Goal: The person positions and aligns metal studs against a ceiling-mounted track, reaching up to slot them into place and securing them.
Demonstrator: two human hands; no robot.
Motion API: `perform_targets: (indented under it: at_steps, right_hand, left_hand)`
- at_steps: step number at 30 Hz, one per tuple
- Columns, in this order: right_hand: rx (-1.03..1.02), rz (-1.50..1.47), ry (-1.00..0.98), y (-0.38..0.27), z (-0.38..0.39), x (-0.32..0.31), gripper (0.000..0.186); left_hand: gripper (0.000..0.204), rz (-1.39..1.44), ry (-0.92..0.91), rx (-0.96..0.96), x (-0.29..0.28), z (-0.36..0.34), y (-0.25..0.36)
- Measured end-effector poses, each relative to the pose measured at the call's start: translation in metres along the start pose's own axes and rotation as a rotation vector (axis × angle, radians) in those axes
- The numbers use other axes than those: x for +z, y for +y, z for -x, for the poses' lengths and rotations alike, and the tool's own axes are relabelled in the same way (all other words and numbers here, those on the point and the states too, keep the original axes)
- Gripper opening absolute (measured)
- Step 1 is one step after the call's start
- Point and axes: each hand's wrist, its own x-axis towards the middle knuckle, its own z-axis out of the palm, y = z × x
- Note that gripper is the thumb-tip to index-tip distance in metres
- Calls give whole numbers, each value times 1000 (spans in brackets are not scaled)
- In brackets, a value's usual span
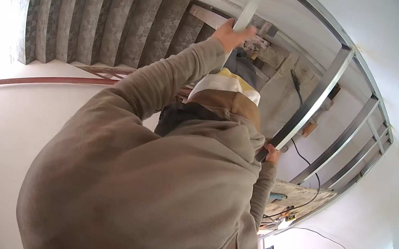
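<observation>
A ladder-like frame of galvanized metal profiles (361,136) curves from the top middle down the right side. My left hand (232,36) is raised and closed around one of its crosspieces (254,2), thumb out to the right. Lower down, my right hand (272,154) grips the near end of another metal crosspiece (314,99); its fingers are partly hidden behind the profile and my sleeve. My hooded top fills the lower middle. Between the two hands lies a pale board (277,85) with a dark tool (296,81) and its cable.
Stone-patterned stairs (116,21) run along the upper left, with a red-brown rail (48,82) below them. A wooden surface (303,200) at lower right carries several tools. A black cable (317,184) loops near the frame. White walls surround it all.
</observation>
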Motion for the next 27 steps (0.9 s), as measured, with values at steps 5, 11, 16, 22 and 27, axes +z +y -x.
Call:
perform_targets:
  at_steps: [5,11,16,22,27]
  right_hand:
    - [-4,52,-10,-14,6,7,31]
    - [1,27,-112,-11,1,-3,28]
    - [54,20,18,-7,0,3,24]
    - [-13,-21,-24,8,-11,-2,23]
    - [-89,-4,6,9,-6,-5,23]
  left_hand:
    - [50,-143,-33,-34,-8,-5,1]
    - [50,-182,-55,75,-12,-9,-1]
    - [44,-75,-61,80,-7,-15,-15]
    - [45,-49,-201,14,-22,-17,-4]
    - [45,67,-167,-57,-15,-14,4]
